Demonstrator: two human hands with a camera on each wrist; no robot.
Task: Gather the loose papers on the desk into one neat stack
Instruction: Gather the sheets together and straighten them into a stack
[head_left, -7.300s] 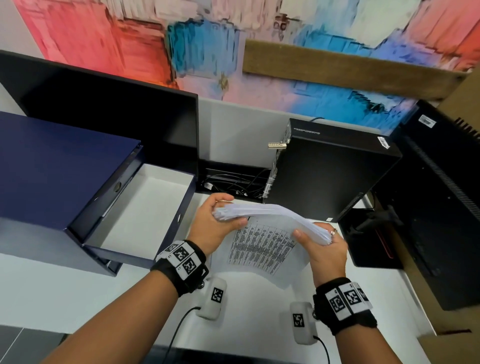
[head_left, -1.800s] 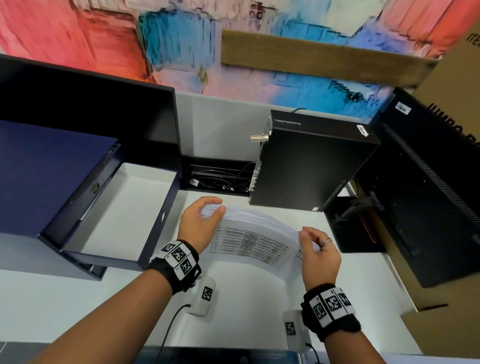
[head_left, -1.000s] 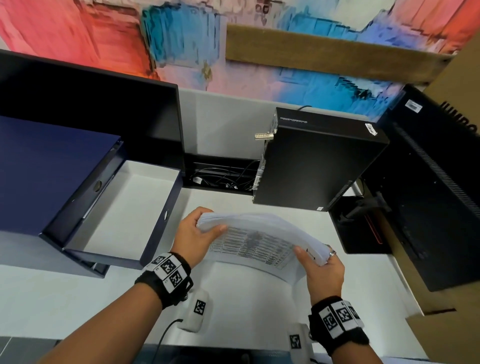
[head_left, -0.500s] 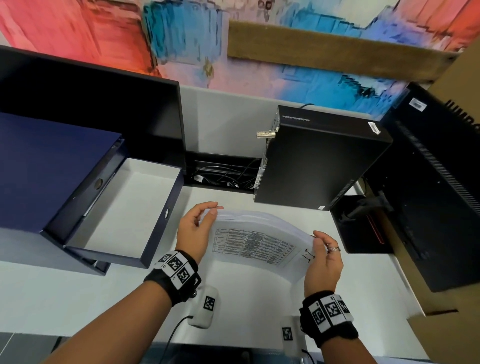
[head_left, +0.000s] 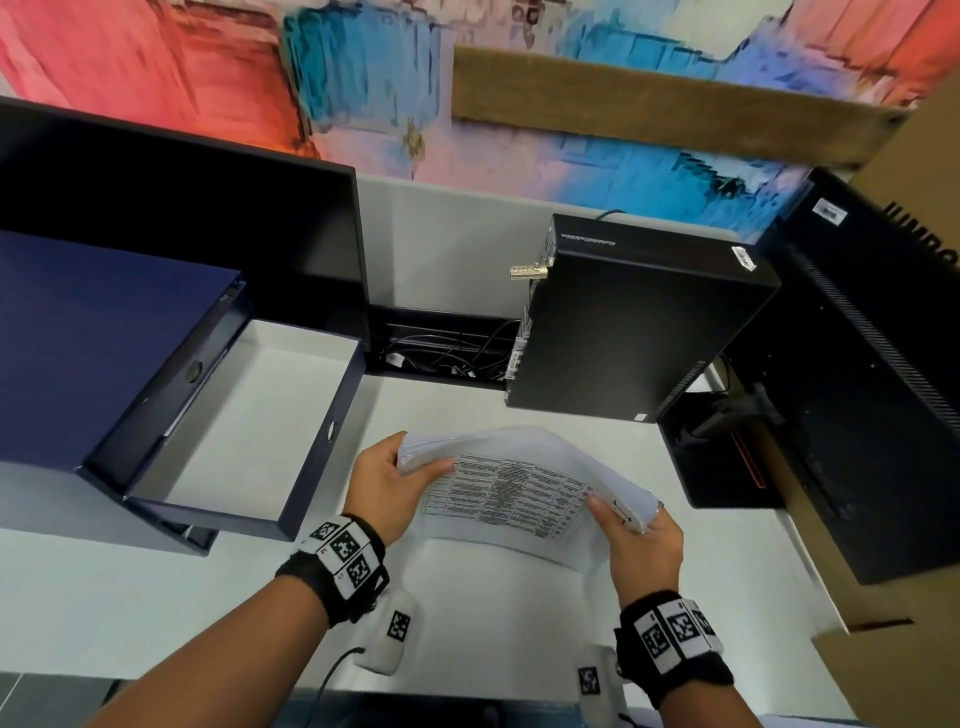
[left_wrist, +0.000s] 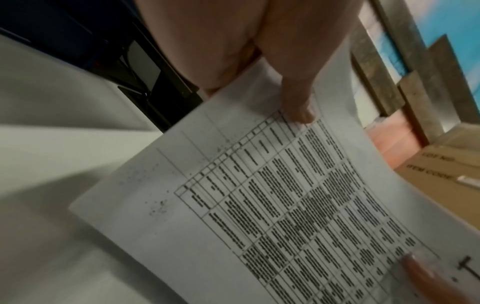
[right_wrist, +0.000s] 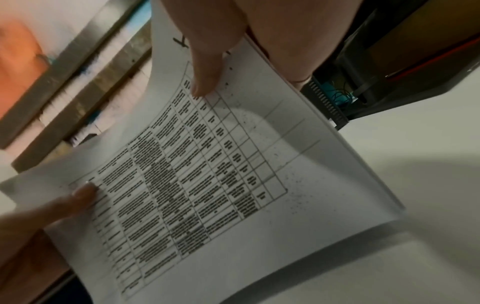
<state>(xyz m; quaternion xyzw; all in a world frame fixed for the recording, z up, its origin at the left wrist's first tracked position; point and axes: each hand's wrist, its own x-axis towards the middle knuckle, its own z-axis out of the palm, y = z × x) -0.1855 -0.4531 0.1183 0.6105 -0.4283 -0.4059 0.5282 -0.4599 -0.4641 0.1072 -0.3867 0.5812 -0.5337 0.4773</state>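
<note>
Compared with half a second ago, the stack of papers (head_left: 524, 467) is now lifted off the table (head_left: 156, 597) and bent upward in an arch; before, it lay lower and flatter. The left hand (head_left: 382, 486) now has its grip closed on the left end, thumb under the printed sheet, where earlier its fingers were straighter. The right hand (head_left: 641, 545) pinches the right end. Counted: one stack, two hands, one open blue file box (head_left: 218, 415), one black computer case (head_left: 634, 327), two wrist bands with markers.
</note>
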